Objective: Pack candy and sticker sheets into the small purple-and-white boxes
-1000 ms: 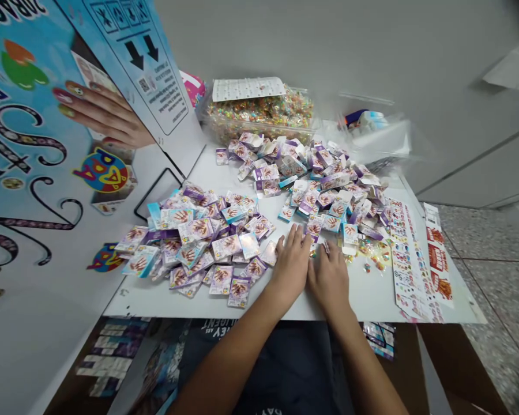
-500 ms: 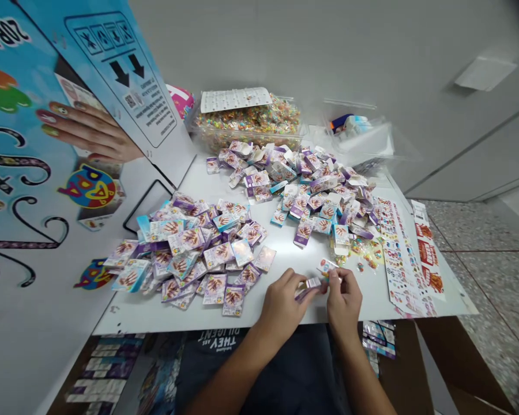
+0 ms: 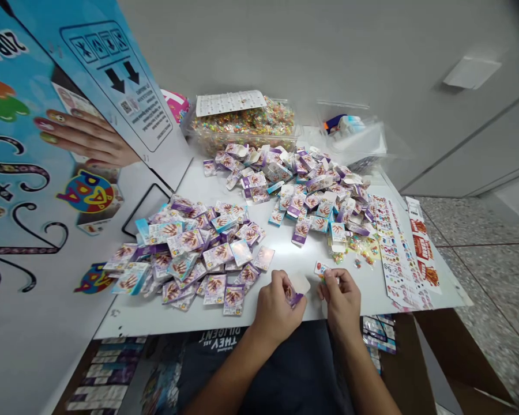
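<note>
My left hand [image 3: 278, 305] is closed around a small purple-and-white carton [image 3: 294, 293], whose white end flap stands up. Between the thumb and fingers of my right hand [image 3: 342, 295] is a small printed sticker card [image 3: 322, 268] with red and blue pictures. The two hands are a short way apart above the front of the white table [image 3: 285, 253]. To the left lies a heap of flat-looking small cartons [image 3: 218, 256]. A second heap of small cartons [image 3: 303, 227], many with their flaps up, spreads behind my hands. Little bags of colourful beads [image 3: 363, 248] lie right of it.
A clear tub of colourful beads [image 3: 242, 138] stands at the back with a sheet on it. Another clear container [image 3: 358, 135] sits beside it. Sticker strips [image 3: 395, 259] lie at right. A large blue-and-white box [image 3: 155, 167] walls off the left. Cardboard boxes [image 3: 409, 357] stand below the table.
My left hand has turned the carton, so its end flap now shows up and open. The sticker card in my right hand has shifted slightly left. The view has moved a little.
</note>
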`<state>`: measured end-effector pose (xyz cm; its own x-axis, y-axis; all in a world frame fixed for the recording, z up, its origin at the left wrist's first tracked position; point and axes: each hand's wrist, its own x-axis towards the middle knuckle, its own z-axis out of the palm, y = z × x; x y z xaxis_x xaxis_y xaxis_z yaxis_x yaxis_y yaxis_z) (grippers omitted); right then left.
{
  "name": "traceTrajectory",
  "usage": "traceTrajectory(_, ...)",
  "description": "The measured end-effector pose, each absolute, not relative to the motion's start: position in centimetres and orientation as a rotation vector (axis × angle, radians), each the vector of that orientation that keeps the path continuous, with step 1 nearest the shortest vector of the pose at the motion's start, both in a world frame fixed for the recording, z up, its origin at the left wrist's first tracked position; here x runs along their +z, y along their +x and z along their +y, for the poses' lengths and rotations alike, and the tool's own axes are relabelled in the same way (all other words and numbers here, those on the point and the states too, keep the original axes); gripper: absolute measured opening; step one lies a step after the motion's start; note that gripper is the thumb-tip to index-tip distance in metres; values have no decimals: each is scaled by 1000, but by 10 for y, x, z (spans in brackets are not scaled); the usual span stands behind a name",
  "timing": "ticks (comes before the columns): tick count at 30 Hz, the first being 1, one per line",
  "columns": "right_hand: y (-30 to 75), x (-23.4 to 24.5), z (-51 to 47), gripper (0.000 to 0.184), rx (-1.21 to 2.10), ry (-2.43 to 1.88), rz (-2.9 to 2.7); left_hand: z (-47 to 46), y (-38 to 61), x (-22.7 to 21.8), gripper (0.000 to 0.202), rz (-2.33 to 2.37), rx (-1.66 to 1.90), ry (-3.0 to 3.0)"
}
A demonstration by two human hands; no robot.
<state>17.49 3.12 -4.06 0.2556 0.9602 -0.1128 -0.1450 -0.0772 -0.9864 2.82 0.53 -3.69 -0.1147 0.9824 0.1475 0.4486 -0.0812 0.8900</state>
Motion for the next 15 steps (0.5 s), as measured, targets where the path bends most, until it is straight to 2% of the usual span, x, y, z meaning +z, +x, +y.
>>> traceTrajectory(6, 190, -14, 27, 27, 1050, -1258, -988, 7, 26, -37, 23, 1598, 936, 1752)
traceTrajectory(8, 194, -8, 25, 26, 1159, -1275, -1088, 8, 25, -37, 25, 1548, 909, 1640)
traceTrajectory(11, 198, -1, 25, 28, 1474, -1231, -1246, 9, 27, -36, 39, 1407, 1062, 1282)
traceTrajectory(15, 200, 1, 25, 27, 1593, -1191, -1380, 10, 30, -31, 66, 997, 1198, 572)
